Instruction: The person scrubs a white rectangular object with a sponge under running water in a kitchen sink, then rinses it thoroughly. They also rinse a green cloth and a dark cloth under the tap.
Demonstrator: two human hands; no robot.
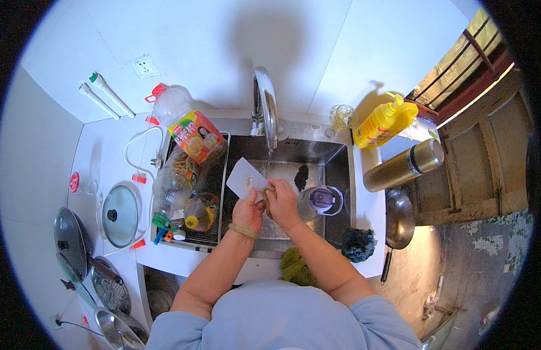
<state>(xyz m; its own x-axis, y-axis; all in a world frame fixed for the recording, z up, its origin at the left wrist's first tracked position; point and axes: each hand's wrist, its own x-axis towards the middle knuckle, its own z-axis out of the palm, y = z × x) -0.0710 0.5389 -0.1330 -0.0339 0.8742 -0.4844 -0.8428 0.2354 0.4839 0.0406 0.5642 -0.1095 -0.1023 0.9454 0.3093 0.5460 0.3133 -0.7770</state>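
Both hands are together over the steel sink [292,238], around the handle end of what looks like a broad-bladed kitchen cleaver [244,177]. Its pale, bright blade points up and left and bears a small mark. My left hand [247,211] grips it near the base of the blade. Fingers of my right hand [282,202] close on the handle, which they mostly hide. Above them, a thin stream of water runs from the chrome faucet [266,105]. A clear bottle with a purple lid [322,198] stands in the basin, right of my hands.
Plastic bottles [174,175] crowd the drying rack at left. A yellow pump bottle [379,124] and a gold thermos [404,166] stand at right. A dark crumpled cloth or bag [359,244] lies on the front right edge. A glass lid [120,216] rests on the left counter.
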